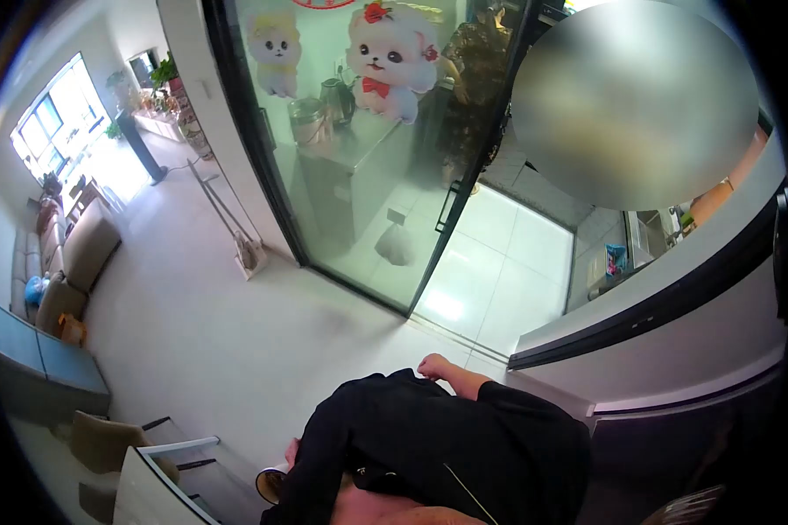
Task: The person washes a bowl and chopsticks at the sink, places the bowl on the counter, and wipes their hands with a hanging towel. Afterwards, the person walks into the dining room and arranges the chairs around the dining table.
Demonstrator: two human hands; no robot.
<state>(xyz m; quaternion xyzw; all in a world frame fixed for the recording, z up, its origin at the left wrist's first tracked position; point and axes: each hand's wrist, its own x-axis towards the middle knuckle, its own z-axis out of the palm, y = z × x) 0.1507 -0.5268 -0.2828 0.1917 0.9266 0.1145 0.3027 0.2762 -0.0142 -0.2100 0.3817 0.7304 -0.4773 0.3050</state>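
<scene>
At the lower left of my black-clothed body, my left hand (pixel 291 451) shows only in part beyond the sleeve. Its visible fingers are closed at a round cup (pixel 272 484), whose pale rim and brown inside face the camera. The sleeve hides the rest of the grip. My right hand (pixel 432 367) reaches out past the front of the black top (pixel 464 437), over the pale floor. Its fingers are curled in, with nothing visible in them.
A glass sliding door (pixel 359 192) with puppy stickers stands ahead, its doorway open at the right. Behind it are a counter (pixel 350 144) and a person in dark patterned clothing (pixel 477 79). A dustpan (pixel 249 257), sofa (pixel 83 245), chair (pixel 105 442) and table (pixel 144 490) are left.
</scene>
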